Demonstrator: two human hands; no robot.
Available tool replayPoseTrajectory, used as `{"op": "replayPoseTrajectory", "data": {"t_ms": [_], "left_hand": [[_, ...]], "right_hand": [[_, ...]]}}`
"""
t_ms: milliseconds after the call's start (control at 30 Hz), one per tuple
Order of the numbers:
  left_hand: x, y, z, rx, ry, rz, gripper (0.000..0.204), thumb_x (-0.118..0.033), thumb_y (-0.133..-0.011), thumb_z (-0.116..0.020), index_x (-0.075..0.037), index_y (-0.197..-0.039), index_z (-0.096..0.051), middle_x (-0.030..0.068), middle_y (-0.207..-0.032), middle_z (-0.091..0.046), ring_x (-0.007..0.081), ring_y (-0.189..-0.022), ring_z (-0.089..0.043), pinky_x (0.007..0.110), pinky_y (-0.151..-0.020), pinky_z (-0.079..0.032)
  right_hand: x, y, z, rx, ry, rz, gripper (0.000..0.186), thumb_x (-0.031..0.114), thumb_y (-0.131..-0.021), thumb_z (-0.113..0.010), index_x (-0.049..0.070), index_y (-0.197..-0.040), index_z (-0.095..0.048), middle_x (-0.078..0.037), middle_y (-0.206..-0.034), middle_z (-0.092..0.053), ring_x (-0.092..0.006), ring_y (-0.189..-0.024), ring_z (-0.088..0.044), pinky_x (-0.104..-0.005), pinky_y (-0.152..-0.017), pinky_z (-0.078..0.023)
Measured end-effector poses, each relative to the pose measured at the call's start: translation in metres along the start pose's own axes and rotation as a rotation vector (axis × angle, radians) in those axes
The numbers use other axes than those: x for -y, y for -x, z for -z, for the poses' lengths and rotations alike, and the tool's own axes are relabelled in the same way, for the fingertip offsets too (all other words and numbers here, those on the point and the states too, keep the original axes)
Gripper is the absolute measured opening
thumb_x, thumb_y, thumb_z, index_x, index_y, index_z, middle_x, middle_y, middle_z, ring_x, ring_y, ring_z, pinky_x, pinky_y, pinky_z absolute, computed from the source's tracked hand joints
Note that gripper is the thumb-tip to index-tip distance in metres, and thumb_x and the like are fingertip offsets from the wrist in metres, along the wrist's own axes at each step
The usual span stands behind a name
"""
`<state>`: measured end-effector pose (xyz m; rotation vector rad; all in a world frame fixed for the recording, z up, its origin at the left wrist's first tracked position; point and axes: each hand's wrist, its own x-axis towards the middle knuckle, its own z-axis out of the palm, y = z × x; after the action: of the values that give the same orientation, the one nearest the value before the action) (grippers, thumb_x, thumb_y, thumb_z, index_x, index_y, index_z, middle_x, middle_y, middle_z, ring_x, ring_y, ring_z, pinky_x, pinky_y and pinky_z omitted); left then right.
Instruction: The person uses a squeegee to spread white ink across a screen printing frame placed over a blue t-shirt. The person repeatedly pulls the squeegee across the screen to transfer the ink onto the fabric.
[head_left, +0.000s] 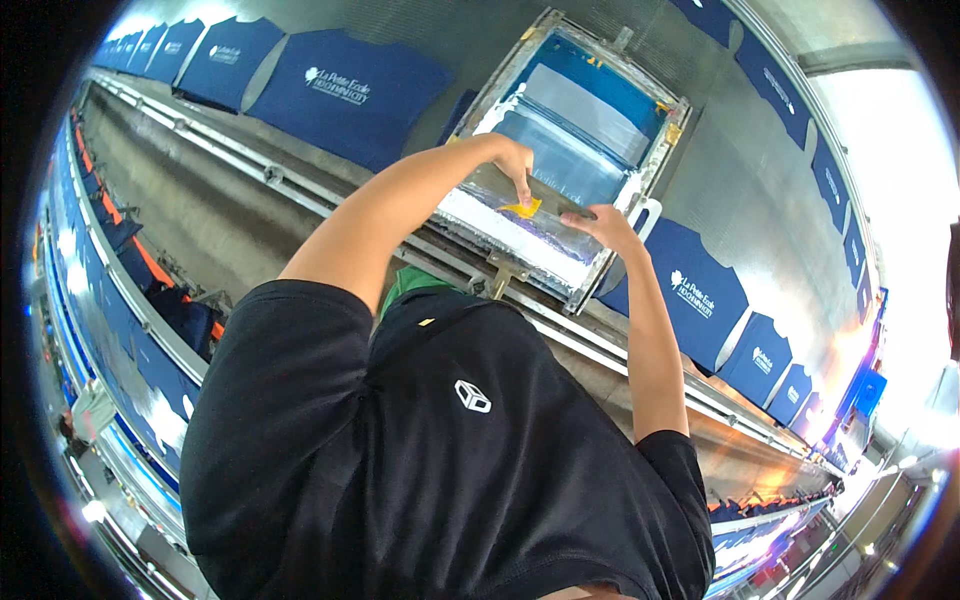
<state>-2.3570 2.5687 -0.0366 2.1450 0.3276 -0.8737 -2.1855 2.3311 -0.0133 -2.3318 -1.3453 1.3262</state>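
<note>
A printing screen in a worn, pale-edged frame lies in front of me, with blue mesh and a paler band across its middle. Both hands grip a wide grey squeegee that crosses the near part of the screen. My left hand is closed over its left portion, beside a yellow piece whose kind I cannot make out. Toward the other end, my right hand is wrapped round the squeegee, fingers partly hidden. White ink covers the near end of the screen.
Printed navy shirts lie in a row along the table, one left of the screen and another on its right. A metal rail runs along the near table edge. More navy shirts line the far side.
</note>
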Motion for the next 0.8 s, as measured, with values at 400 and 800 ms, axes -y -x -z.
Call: {"op": "replayPoseTrajectory", "data": {"t_ms": [400,800], "left_hand": [[-0.041,0.025,0.083,-0.629,-0.166,-0.076,0.040,-0.026,-0.080,-0.082,-0.015,-0.118,-0.077,0.0118,-0.106,-0.078,0.0306,-0.100,-0.074,0.043,-0.088,-0.056],[-0.029,0.132,-0.150,-0.744,-0.130,-0.206,0.054,-0.003,-0.081,-0.075,-0.015,-0.133,-0.068,0.0094,-0.139,-0.066,0.0229,-0.116,-0.067,0.040,-0.087,-0.061]], "right_hand": [[-0.094,-0.019,0.013,-0.757,-0.964,-0.118,0.034,0.036,-0.105,-0.062,0.007,-0.124,-0.065,-0.008,-0.079,-0.066,-0.0118,-0.055,-0.059,-0.0304,-0.048,-0.046],[-0.051,-0.007,0.053,-1.152,-0.813,-0.057,0.028,0.028,-0.101,-0.061,0.007,-0.099,-0.079,-0.002,-0.069,-0.062,-0.0103,-0.056,-0.053,-0.0308,-0.053,-0.042]]}}
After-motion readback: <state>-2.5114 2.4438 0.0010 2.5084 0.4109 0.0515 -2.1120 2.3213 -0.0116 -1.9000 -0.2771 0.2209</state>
